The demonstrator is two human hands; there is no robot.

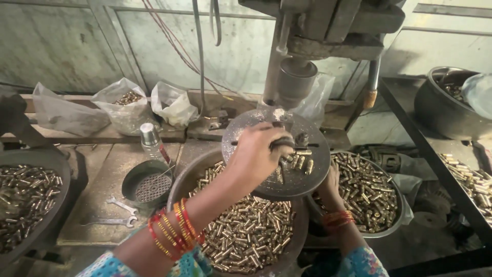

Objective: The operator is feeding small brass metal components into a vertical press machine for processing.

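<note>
My left hand (259,154) reaches over the round metal work plate (246,131) of a drill press, fingers closed around a dark fixture (285,141) under the spindle. Several small brass pieces (299,161) lie on the plate beside it. My right hand (330,184) sits below the plate's right edge, mostly hidden, over a metal bowl (395,233) full of brass pieces; what it holds is hidden. A larger bowl of brass pieces (246,231) stands under my left forearm.
A dark pan of brass pieces (25,197) sits at left. A small round strainer (152,185), a bottle (151,141) and two wrenches (120,213) lie on the bench. Plastic bags (125,105) line the back. A big metal basin (446,105) and loose brass pieces (469,177) sit on the right shelf.
</note>
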